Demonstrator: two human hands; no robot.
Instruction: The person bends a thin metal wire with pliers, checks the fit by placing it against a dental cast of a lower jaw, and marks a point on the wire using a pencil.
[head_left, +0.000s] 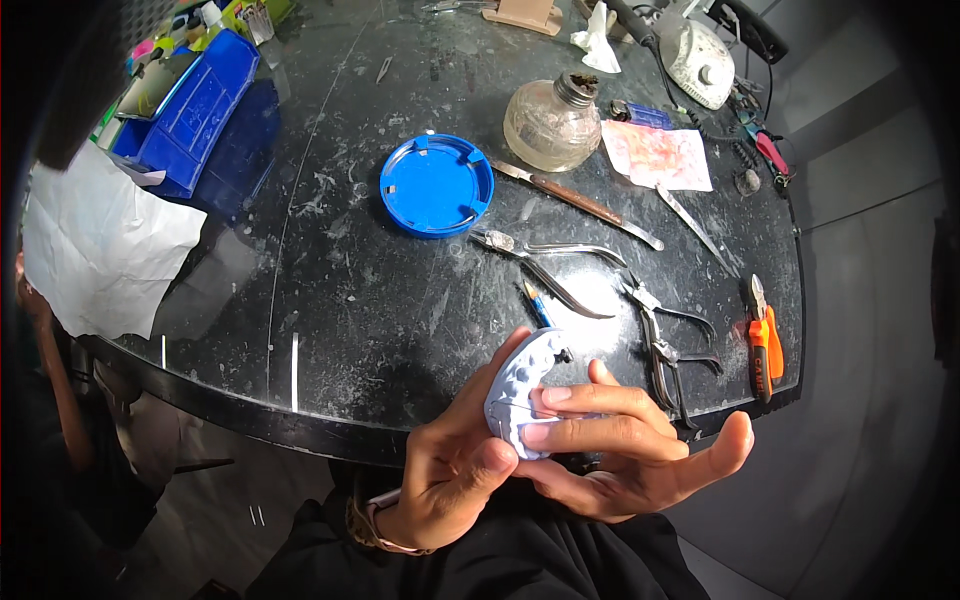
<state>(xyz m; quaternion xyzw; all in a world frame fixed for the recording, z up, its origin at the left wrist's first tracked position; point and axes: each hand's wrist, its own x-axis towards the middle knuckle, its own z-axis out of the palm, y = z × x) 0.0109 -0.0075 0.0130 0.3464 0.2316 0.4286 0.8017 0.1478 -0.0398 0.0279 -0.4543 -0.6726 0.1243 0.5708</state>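
A pale blue dental cast (513,388) with a row of teeth is held near the table's front edge. My left hand (443,485) is closed around its left side, with the thumb on the lower end. My right hand (635,450) pinches the cast from the right, two fingertips resting on it and another finger stretched outward. A thin wire appears to lie across the teeth; its ends are hard to make out. Just beyond the cast lies a blue pencil (537,303). Silver pliers (550,262) lie behind it, and more pliers (660,345) rest right of my hands.
Orange-handled cutters (763,345) lie near the right edge. Farther back are a round blue lid (437,190), a wooden-handled knife (585,205), a glass jar (550,128) and a stained paper (655,155). Blue bins (205,115) and a white sheet (105,240) occupy the left. A person's arm (60,385) shows far left.
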